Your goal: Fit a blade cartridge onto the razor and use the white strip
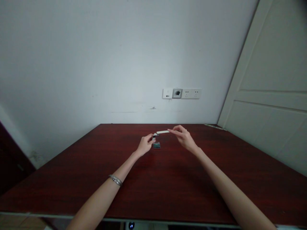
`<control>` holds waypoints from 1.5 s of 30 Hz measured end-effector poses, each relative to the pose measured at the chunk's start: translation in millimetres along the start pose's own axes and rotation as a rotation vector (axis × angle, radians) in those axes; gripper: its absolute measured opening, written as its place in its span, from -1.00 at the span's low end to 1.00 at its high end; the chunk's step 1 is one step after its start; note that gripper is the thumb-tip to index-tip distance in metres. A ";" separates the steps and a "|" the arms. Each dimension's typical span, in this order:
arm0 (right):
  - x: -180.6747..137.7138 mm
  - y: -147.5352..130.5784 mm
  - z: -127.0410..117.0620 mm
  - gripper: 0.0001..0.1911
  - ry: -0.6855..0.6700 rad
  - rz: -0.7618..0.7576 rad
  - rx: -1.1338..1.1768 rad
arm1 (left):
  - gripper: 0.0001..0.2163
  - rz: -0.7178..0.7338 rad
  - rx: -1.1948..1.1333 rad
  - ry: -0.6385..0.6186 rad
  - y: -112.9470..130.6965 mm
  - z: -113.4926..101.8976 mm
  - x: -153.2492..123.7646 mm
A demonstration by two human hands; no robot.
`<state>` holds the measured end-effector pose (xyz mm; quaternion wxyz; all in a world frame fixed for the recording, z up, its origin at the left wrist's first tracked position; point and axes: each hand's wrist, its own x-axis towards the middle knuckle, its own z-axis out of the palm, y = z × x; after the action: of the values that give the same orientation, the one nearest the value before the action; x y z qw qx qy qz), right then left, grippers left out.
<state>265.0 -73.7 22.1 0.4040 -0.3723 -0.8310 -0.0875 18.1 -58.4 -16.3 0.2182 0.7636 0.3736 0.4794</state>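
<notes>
My right hand holds a slim white bar-shaped device by its right end, lifted a little above the dark red wooden table. My left hand pinches a small dark-and-white piece right at the device's left end. Just below that end, a small greenish block lies on the table. A silver bracelet circles my left wrist.
A white wall rises behind the table with a row of sockets. A pale panelled door stands at the right, close to the table's far right corner. Dark furniture shows at the left edge.
</notes>
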 end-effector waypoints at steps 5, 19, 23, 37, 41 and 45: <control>-1.4 3.5 3.5 -0.58 0.075 0.041 0.038 | -0.90 -0.008 -0.005 -0.011 -2.3 1.0 -1.5; 1.8 -7.9 6.2 -0.66 0.125 0.076 0.133 | -0.89 -0.001 -0.037 -0.014 5.8 -0.1 -2.0; 3.5 -20.1 14.5 -0.63 0.133 0.039 0.138 | -0.88 -0.007 -0.033 -0.016 8.3 -0.3 -0.3; -0.7 -12.6 19.7 -0.64 0.182 0.061 0.126 | -0.86 0.021 0.013 -0.001 7.4 -6.0 2.9; -4.8 -1.9 18.1 -0.62 0.164 0.049 0.077 | -0.87 0.024 0.045 -0.004 7.7 -12.5 2.8; -4.6 -2.4 15.5 -0.61 0.205 0.042 0.053 | -0.86 0.024 0.093 0.005 9.3 -15.7 1.8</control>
<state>255.7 -71.0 8.9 0.4982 -0.3679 -0.7794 -0.0946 7.8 -63.2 -1.9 0.1755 0.7761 0.3868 0.4661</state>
